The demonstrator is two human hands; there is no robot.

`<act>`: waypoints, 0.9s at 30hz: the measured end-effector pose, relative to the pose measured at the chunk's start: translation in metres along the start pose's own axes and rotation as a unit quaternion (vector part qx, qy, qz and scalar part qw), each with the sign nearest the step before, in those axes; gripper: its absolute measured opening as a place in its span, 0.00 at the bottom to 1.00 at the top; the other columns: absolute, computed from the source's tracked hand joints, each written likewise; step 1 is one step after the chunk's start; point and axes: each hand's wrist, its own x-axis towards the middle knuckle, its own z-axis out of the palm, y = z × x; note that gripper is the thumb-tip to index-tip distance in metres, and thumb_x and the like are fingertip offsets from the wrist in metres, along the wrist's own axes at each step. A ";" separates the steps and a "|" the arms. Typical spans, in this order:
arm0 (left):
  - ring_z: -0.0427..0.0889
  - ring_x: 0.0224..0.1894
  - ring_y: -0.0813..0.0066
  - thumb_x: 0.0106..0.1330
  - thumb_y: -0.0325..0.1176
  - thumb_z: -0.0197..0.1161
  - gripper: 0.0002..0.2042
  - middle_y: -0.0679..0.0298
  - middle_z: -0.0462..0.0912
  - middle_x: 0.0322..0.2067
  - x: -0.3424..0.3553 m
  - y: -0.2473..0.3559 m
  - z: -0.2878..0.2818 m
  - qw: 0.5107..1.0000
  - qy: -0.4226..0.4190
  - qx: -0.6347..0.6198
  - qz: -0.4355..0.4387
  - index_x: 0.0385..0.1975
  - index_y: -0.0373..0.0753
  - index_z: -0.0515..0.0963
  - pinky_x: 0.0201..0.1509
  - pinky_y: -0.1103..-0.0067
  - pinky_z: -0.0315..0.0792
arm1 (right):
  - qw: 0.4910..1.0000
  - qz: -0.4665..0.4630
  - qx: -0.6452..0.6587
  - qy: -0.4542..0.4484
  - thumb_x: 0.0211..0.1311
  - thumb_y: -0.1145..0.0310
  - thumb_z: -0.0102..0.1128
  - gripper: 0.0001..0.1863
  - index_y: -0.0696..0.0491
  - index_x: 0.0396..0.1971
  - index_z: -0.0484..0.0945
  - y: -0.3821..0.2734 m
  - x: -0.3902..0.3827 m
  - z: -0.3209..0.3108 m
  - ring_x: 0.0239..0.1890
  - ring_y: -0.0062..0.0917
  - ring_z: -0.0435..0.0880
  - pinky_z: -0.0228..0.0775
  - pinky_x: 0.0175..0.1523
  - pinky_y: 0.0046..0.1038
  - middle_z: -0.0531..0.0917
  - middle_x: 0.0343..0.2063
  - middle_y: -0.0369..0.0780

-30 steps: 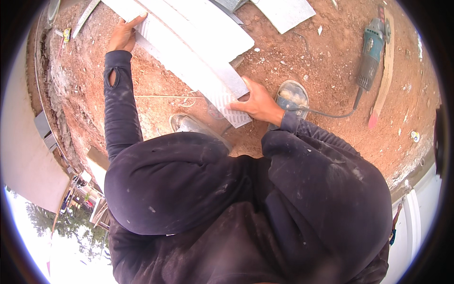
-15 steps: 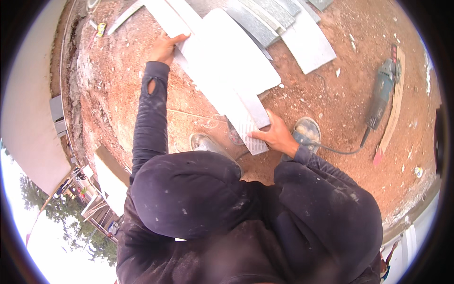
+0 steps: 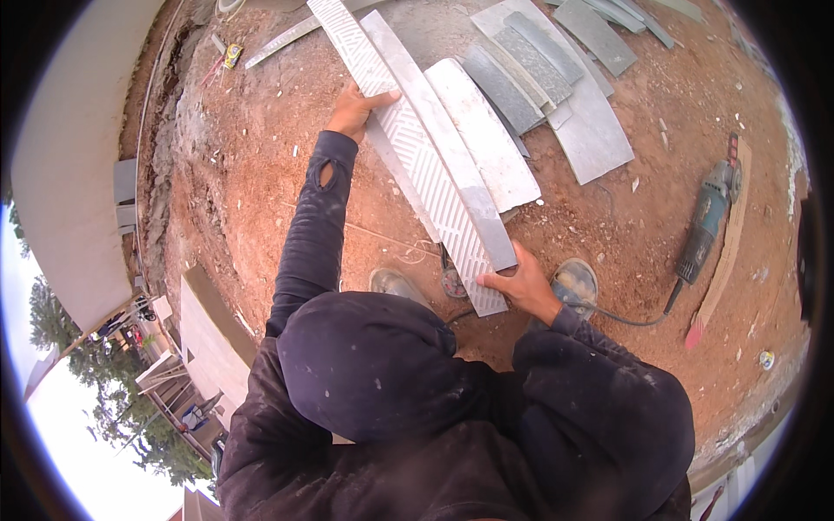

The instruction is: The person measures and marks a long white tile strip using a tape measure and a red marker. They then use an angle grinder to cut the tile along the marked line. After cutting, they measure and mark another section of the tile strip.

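Note:
With both hands I hold a long tile strip with a ridged back (image 3: pixel 421 165), slanting from far left to near right. Along its right side runs a smooth grey strip (image 3: pixel 439 139), against it or very close. My left hand (image 3: pixel 354 111) grips the left edge around mid-length, thumb laid across the ridges. At the near end my right hand (image 3: pixel 526 286) pinches the strips, its thumb on the ridged face and its other fingers partly hidden. Another pale strip (image 3: pixel 404 187) shows beneath, on the left.
A white slab (image 3: pixel 499 165) lies just right of the strips, with stacked grey tiles (image 3: pixel 591 139) beyond. An angle grinder (image 3: pixel 705 217) rests on the right beside a wooden stick (image 3: pixel 728 226), its cable running toward my shoe (image 3: pixel 575 282). A tape measure (image 3: pixel 232 56) lies far left.
My view has shifted, and the scene sits lower and further right. Glare has faded, so the ridges show along the strip. Both hands keep their hold.

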 end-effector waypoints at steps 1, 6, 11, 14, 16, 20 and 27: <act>0.79 0.55 0.65 0.58 0.23 0.72 0.30 0.54 0.79 0.54 0.000 -0.001 -0.001 1.000 0.001 -0.001 0.002 0.60 0.30 0.66 0.63 0.72 0.71 | 1.000 0.000 -0.006 -0.001 0.50 0.56 0.76 0.33 0.59 0.52 0.75 -0.001 0.000 0.000 0.46 0.30 0.83 0.73 0.52 0.32 0.84 0.43 0.45; 0.79 0.55 0.64 0.58 0.23 0.72 0.31 0.53 0.78 0.55 -0.002 0.003 0.003 1.000 -0.005 -0.004 -0.002 0.61 0.30 0.65 0.63 0.72 0.71 | 1.000 -0.005 -0.017 0.002 0.50 0.56 0.76 0.32 0.59 0.51 0.75 -0.003 -0.001 -0.001 0.46 0.31 0.83 0.73 0.52 0.32 0.84 0.43 0.45; 0.78 0.57 0.64 0.58 0.23 0.72 0.32 0.53 0.77 0.56 -0.006 0.005 0.000 1.000 -0.010 -0.009 -0.001 0.62 0.30 0.64 0.64 0.72 0.71 | 0.999 -0.020 -0.038 0.006 0.51 0.56 0.75 0.32 0.59 0.50 0.75 -0.007 0.000 0.001 0.46 0.32 0.83 0.72 0.52 0.33 0.84 0.43 0.46; 0.77 0.58 0.64 0.59 0.24 0.71 0.32 0.53 0.77 0.56 -0.003 0.004 -0.001 1.000 -0.016 -0.005 0.001 0.62 0.30 0.64 0.64 0.72 0.70 | 0.999 -0.019 -0.037 0.007 0.51 0.55 0.75 0.32 0.59 0.51 0.75 -0.003 0.000 0.002 0.46 0.32 0.83 0.72 0.52 0.33 0.84 0.43 0.46; 0.77 0.58 0.63 0.59 0.24 0.71 0.32 0.53 0.77 0.56 0.002 0.003 -0.002 1.000 -0.012 0.008 0.011 0.62 0.30 0.64 0.64 0.72 0.70 | 0.999 -0.020 -0.036 0.005 0.51 0.55 0.75 0.32 0.59 0.50 0.75 -0.004 0.000 0.000 0.46 0.33 0.83 0.72 0.52 0.34 0.84 0.43 0.46; 0.78 0.58 0.62 0.62 0.26 0.69 0.29 0.51 0.77 0.56 0.007 -0.008 -0.007 1.000 -0.018 0.017 -0.007 0.61 0.30 0.65 0.64 0.70 0.71 | 0.999 0.001 -0.042 -0.003 0.53 0.54 0.74 0.29 0.60 0.48 0.76 -0.007 -0.003 -0.007 0.43 0.32 0.84 0.73 0.49 0.34 0.84 0.39 0.46; 0.79 0.56 0.62 0.62 0.27 0.70 0.27 0.53 0.79 0.53 0.012 -0.011 -0.022 0.998 0.007 0.060 -0.005 0.60 0.31 0.66 0.62 0.70 0.72 | 0.971 -0.092 -0.216 0.036 0.61 0.62 0.63 0.11 0.54 0.38 0.81 -0.031 -0.014 -0.057 0.29 0.34 0.84 0.74 0.34 0.35 0.85 0.27 0.40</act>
